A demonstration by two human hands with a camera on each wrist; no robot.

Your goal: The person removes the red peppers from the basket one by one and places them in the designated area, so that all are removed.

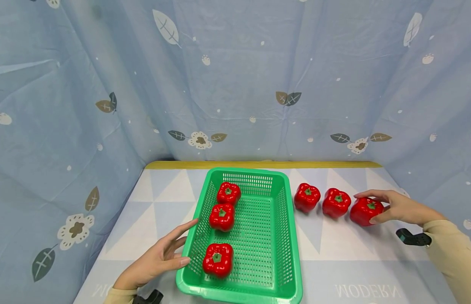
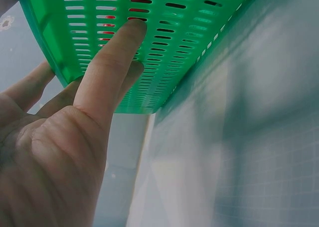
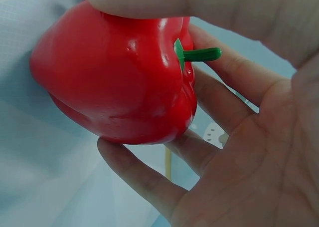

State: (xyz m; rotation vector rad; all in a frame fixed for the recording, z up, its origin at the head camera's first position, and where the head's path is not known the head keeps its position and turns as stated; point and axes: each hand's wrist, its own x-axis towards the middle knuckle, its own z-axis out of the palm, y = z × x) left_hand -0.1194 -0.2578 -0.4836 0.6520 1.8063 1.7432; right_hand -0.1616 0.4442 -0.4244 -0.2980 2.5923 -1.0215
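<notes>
from where i stand, the step in hand looks like taking hold of the outermost red pepper [image 1: 366, 211], which sits within the curve of the right hand [image 1: 406, 208]; i can't tell whether it bears fully on the desk [image 1: 326, 249] there. those fingers pinch it from two sides, thumb on the near flank, the others spread along the far one, its green stem [image 3: 202, 54] pointing back toward the palm. the right arm reaches well out to the side, the hand coming in over the pepper from its outer edge. just left of those fingers stands the middle pepper [image 1: 336, 203], and beyond it the inner pepper [image 1: 307, 197], next to the green basket [image 1: 254, 236]. the left hand [image 1: 155, 255] lies at the basket's opposite long side, its fingers loosely spread, thumb and index against the rim, as if to steady it. past those left fingertips, inside the basket, three more peppers [image 1: 222, 217] stand in a rough line. the next move, i'd judge, calls for a firm grip and a lift high enough to clear the two neighbours and the rim, then lowering into the bare floor nearer the right hand.
</notes>
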